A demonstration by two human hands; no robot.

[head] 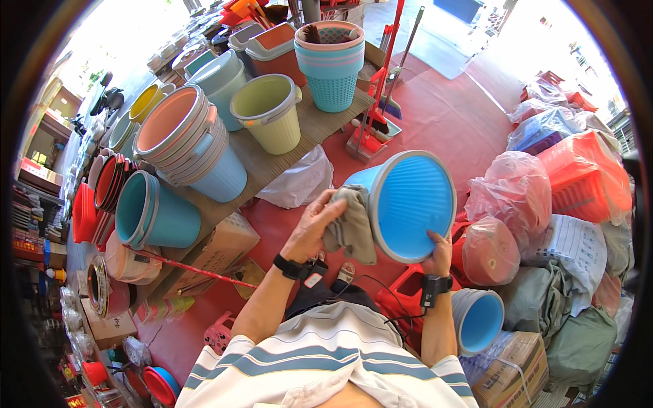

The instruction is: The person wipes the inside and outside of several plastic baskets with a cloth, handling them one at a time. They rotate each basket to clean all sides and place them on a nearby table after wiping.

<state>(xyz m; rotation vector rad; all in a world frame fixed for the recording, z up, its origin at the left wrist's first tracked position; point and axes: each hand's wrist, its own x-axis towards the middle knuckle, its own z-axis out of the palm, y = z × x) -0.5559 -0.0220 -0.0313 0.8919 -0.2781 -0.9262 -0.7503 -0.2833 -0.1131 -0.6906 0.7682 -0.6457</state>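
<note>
A blue plastic bucket [410, 204] with a grey rim is held up in front of me, tilted so that its ribbed inside faces me. My right hand [438, 253] grips the lower right of its rim, thumb over the edge. In my left hand [317, 219] is a grey-brown cloth [352, 224], which hangs down and lies against the bucket's outer left side near the rim. Part of the bucket's outer wall is hidden behind the cloth. A black strap with a small device sits on each wrist.
To the left, a cardboard-covered table [275, 166] carries stacked buckets [204, 158], a pale green bucket [270, 115] and blue baskets [330, 71]. Brooms and a red dustpan [368, 144] stand beyond. At right lie bagged red plastic goods [510, 191], stacked buckets [479, 321] and a strapped carton [510, 370].
</note>
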